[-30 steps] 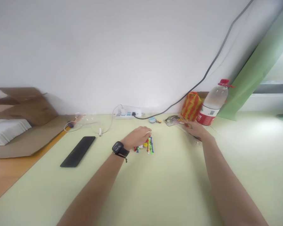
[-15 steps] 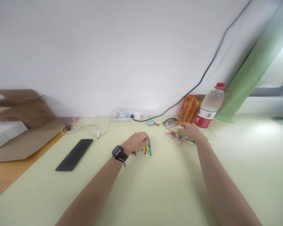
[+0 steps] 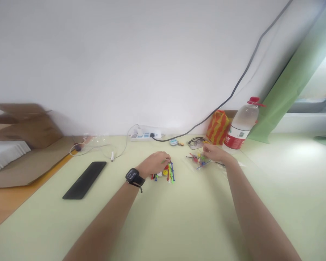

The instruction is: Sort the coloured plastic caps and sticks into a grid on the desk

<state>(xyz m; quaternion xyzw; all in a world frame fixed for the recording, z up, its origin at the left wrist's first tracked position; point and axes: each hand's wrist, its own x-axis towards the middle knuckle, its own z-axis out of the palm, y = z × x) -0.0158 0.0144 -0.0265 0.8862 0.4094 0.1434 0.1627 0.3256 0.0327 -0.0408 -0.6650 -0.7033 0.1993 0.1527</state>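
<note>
My left hand (image 3: 154,164), with a black watch (image 3: 132,175) on its wrist, is bent over a small group of colourful plastic pieces (image 3: 170,173). Its fingers are closed, and a bit of green plastic shows at their tips. Thin blue, green and red sticks with knobbed ends lie side by side there, near a round yellow piece (image 3: 165,173). To the right, my right hand (image 3: 214,152) hovers at a clear plastic bag (image 3: 191,165) with more coloured sticks and pieces (image 3: 201,159). Its fingers are pinched together; what they hold, if anything, is hidden.
A black flat slab (image 3: 84,180) lies at left, near a white cable (image 3: 119,154). Along the wall are a power strip (image 3: 145,136), a striped bag (image 3: 217,127) and a large bottle (image 3: 241,127). An opened cardboard box (image 3: 40,125) stands far left.
My right hand has shifted slightly left and down over the bag, whose pieces have moved a little. My left hand has drawn slightly left, uncovering more of the pieces.
</note>
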